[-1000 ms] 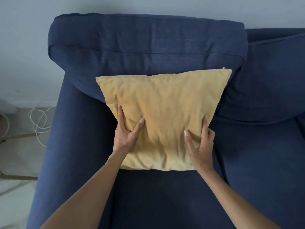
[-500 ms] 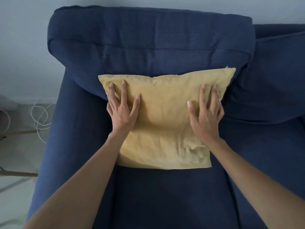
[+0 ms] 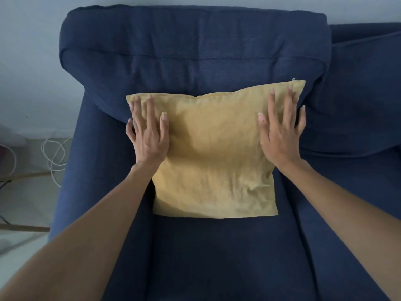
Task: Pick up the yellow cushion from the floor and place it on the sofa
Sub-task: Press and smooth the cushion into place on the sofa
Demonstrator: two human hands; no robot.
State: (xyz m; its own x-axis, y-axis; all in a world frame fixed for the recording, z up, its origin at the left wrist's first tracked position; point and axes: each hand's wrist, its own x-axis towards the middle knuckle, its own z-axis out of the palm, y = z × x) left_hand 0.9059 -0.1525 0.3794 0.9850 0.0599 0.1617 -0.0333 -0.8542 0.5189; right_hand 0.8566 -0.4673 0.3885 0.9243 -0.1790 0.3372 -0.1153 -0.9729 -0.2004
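1. A pale wall (image 3: 32,61) runs behind, and a light floor (image 3: 26,203) shows at my left, where a white cable (image 3: 54,153) lies in loose loops.
2. The dark blue sofa (image 3: 217,257) fills most of my view, its back cushion (image 3: 195,51) plump and creased.
3. The yellow cushion (image 3: 214,161) is off the floor: its lower edge sits on the seat and its upper edge leans on the back cushion.
4. My left hand (image 3: 149,135) lies flat on the cushion's upper left part, fingers spread, gripping nothing.
5. My right hand (image 3: 280,131) lies flat near the upper right corner, fingers spread too, the little finger hanging over the side edge.
6. I judge the placing nearly done, with only the letting go left.
7. What could go wrong: the cushion stands at a lean, so lifting my palms unevenly or dragging the fabric could tip it forward or slide it down the seat.
8. I can read no brand, label or writing; only a small pale tab (image 3: 293,79) shows at the cushion's top right corner.
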